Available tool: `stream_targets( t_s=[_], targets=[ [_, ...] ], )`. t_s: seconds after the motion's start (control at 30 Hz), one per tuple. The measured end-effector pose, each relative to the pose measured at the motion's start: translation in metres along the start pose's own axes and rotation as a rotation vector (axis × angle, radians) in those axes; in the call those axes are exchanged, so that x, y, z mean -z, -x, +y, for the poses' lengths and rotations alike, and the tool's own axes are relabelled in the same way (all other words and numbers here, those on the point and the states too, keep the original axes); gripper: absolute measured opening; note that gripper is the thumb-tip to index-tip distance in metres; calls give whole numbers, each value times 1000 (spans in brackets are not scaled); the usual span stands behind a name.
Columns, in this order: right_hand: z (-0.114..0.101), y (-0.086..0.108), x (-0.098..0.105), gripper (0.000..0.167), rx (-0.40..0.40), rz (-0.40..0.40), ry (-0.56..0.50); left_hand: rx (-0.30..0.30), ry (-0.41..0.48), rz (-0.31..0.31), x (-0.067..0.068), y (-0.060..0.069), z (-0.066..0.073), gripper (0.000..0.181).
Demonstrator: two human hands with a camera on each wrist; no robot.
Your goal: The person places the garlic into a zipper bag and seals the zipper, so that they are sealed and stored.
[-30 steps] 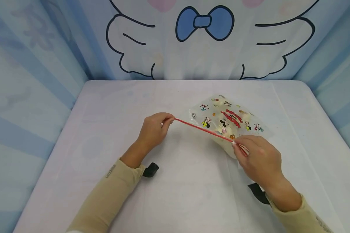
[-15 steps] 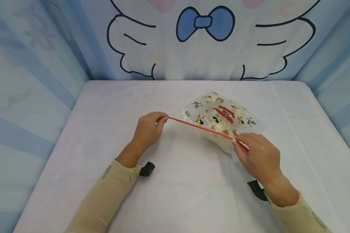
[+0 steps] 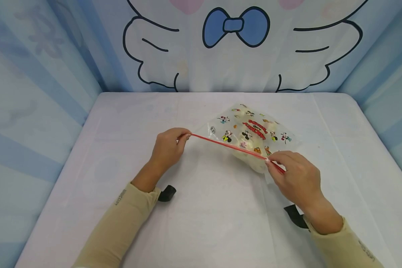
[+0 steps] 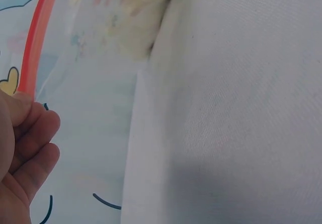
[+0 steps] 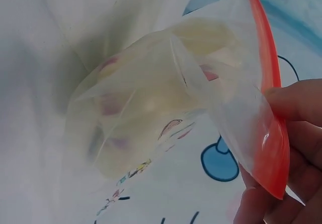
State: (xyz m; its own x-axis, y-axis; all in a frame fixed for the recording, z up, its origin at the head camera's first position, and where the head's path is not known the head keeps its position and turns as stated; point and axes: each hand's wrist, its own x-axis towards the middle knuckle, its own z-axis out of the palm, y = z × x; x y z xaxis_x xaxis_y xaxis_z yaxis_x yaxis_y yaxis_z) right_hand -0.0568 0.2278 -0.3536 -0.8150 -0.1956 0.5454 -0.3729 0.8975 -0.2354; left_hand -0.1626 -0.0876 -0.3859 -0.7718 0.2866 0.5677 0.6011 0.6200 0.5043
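Note:
A clear zip bag point(image 3: 254, 130) with cartoon mouse prints and red lettering hangs just above the table between both hands. Along its near edge runs a red zip strip point(image 3: 227, 145), pulled straight. My left hand point(image 3: 167, 149) pinches the strip's left end between thumb and fingers. Near the right end, my right hand point(image 3: 296, 178) pinches the strip, whose tail slants past the thumb. Pale yellowish lumps point(image 5: 151, 93) with pink and purple patches show through the plastic in the right wrist view; their kind is unclear. In the left wrist view, the left thumb point(image 4: 17, 108) presses on the strip.
A white cloth covers the table point(image 3: 214, 223). Pale blue printed curtains point(image 3: 234, 63) stand behind it and at both sides. A black strap point(image 3: 167, 193) sticks out at the left cuff, another black strap point(image 3: 295, 216) at the right.
Both hands and the bag have shifted slightly left and away from me. The left hand has moved farther than the right, so the stretch of strip between them is a little longer.

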Motion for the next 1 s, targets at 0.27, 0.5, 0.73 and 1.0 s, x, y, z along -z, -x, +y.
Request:
stream_targets(
  t_s=[0.27,0.5,0.73,1.0],
  targets=[
    [0,0,-2,18,21,-8,-50,25,6,-13,1,1,-1,9],
    [-4,-2,-2,24,6,-20,-54,43,44,-27,1,2,-2,9],
    [-3,-3,-3,24,48,1,-73,71,70,-48,4,-2,2,19],
    [-3,-1,-4,26,49,-21,-78,16,-14,-203,-1,-11,15,18]
  ],
)
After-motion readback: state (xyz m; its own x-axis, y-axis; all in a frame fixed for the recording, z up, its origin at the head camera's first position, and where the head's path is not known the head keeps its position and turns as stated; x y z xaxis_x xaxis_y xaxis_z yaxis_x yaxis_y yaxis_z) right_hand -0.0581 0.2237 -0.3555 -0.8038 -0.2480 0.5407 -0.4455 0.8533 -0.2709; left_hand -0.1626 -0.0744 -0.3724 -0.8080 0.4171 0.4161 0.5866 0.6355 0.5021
